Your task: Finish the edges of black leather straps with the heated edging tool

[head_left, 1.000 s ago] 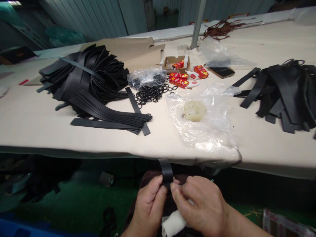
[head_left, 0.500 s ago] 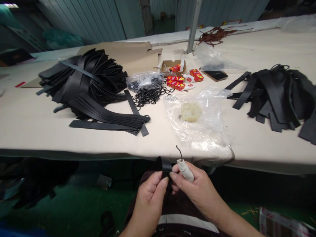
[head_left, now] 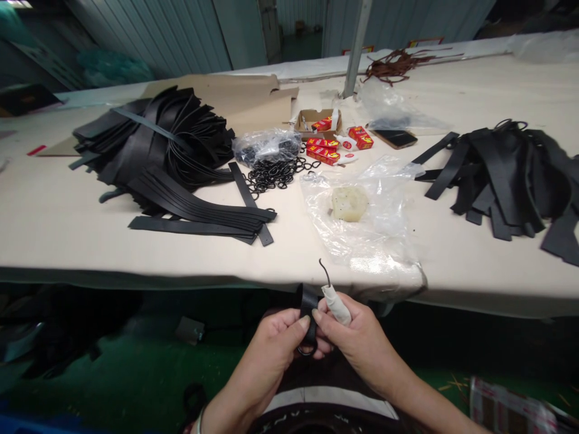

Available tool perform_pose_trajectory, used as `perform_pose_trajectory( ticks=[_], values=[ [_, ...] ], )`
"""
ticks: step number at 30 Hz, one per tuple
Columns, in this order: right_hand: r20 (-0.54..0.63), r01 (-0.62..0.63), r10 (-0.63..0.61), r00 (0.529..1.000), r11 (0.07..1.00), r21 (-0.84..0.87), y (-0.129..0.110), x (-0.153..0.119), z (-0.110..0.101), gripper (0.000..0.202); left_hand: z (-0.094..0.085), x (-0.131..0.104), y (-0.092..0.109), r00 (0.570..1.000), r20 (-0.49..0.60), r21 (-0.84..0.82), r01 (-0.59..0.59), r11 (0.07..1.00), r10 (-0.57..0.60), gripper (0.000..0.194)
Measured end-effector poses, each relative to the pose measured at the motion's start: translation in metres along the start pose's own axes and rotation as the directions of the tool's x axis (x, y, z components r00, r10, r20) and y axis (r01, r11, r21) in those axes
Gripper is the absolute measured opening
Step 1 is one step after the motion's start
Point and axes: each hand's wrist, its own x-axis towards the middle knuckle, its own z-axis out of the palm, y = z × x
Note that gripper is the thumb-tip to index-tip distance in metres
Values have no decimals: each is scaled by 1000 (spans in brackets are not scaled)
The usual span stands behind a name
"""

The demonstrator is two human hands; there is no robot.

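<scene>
One black strap [head_left: 309, 299] between left hand [head_left: 274, 349] and right hand [head_left: 357, 334] — one hook-tipped tool [head_left: 336, 304] in the latter; beyond both, four red boxes [head_left: 360, 137], one smartphone [head_left: 393, 138].

Left hand [head_left: 279, 336]: pinched, thumb [head_left: 302, 325] uppermost at the grip. Right hand [head_left: 356, 333]: curled just beside it. Forearms [head_left: 420, 389] angle in from behind.

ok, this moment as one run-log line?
left hand: pinching black strap | right hand: pinching strap, holding white-handled tool | table: yellowish block on clear plastic
</scene>
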Motion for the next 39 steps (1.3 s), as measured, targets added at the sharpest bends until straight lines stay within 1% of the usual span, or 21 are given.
perform_pose_trajectory(
  ticks=[6, 9, 11, 12, 14, 16, 19, 21, 22, 23, 24, 25, 27, 28, 29, 30, 31, 33, 35, 37, 39],
  values=[
    [21, -33, 32, 999, 997, 73, -4, 3, 2, 32, -3, 3, -2, 999, -16, 58, -39, 998, 40, 23],
    [33, -27, 24, 999, 997, 71, -1, 4, 2, 30, -4, 5, -3, 998, -35, 69, -53, 996, 55, 22],
    [9, 39, -39, 999, 999, -7, 3, 5, 1, 25, -4, 6, -3, 996, -49, 71, -70, 995, 74, 22],
    [-10, 95, -96, 995, 993, -73, 5, 4, 0, 21, -5, 7, -3, 995, -55, 72, -78, 994, 82, 21],
    [-27, 215, -227, 974, 950, -227, 9, 4, -2, 12, -5, 8, -4, 994, -62, 76, -84, 994, 89, 21],
    [2, 307, -326, 945, 889, -339, 11, 4, -4, 7, -6, 9, -4, 994, -66, 80, -85, 993, 90, 20],
    [48, 366, -382, 923, 834, -413, 10, 4, -5, 8, -6, 10, -4, 994, -57, 79, -91, 993, 96, 18],
    [70, 413, -431, 900, 788, -457, 7, 4, -6, 9, -5, 10, -5, 993, -46, 87, -106, 990, 111, 19],
    [83, 447, -470, 879, 751, -486, 6, 3, -6, 10, -5, 10, -5, 991, -43, 98, -123, 988, 128, 20],
    [103, 491, -521, 848, 696, -524, 6, 3, -7, 10, -5, 10, -6, 989, -43, 110, -139, 984, 145, 21],
    [131, 538, -578, 805, 620, -572, 5, 3, -7, 11, -6, 10, -6, 987, -48, 121, -149, 981, 156, 22],
    [172, 587, -642, 747, 514, -626, 5, 2, -9, 12, -7, 9, -7, 985, -57, 136, -154, 979, 163, 22],
    [303, 655, -743, 597, 232, -719, 4, 0, -11, 15, -9, 8, -8, 981, -86, 196, -152, 969, 171, 21],
    [385, 669, -763, 520, 83, -739, 3, -2, -13, 17, -10, 7, -9, 979, -97, 237, -153, 959, 180, 20],
    [460, 671, -761, 458, -43, -740, 2, -4, -14, 20, -12, 6, -9, 974, -104, 284, -162, 945, 199, 19],
    [523, 671, -744, 416, -137, -729, -1, -5, -15, 22, -14, 6, -10, 967, -108, 333, -185, 925, 232, 19],
    [574, 673, -722, 386, -204, -710, -4, -7, -16, 24, -15, 5, -12, 957, -107, 373, -212, 903, 269, 19],
    [636, 686, -690, 344, -278, -672, -12, -10, -17, 27, -18, 4, -15, 940, -95, 410, -263, 874, 327, 19],
    [665, 697, -679, 311, -313, -645, -19, -12, -17, 28, -19, 3, -18, 931, -79, 413, -296, 862, 357, 20],
    [669, 701, -683, 294, -322, -636, -23, -13, -17, 27, -19, 3, -20, 928, -60, 416, -311, 855, 367, 22],
    [666, 704, -687, 290, -318, -634, -25, -13, -17, 28, -18, 2, -20, 925, -50, 431, -320, 844, 376, 23]
  ],
)
